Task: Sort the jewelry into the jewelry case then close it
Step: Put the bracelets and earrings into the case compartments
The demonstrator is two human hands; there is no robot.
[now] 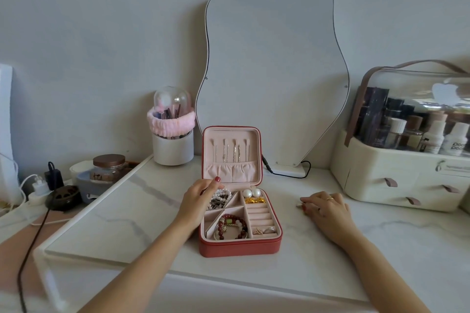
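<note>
I see the jewelry case [240, 246] open mid-table [330, 262], lid upright with necklaces hung in it, left hand [201, 195] loosely curled over the back-left compartment at the pearl bracelet [223, 194], grip unclear, right hand [324, 204] flat on the table, fingertips on a small piece [298, 205].

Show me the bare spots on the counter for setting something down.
Bare marble lies left of the open red jewelry case, toward the white brush holder. Right of the case, the right hand takes some room. The far left edge is crowded with chargers.
</note>
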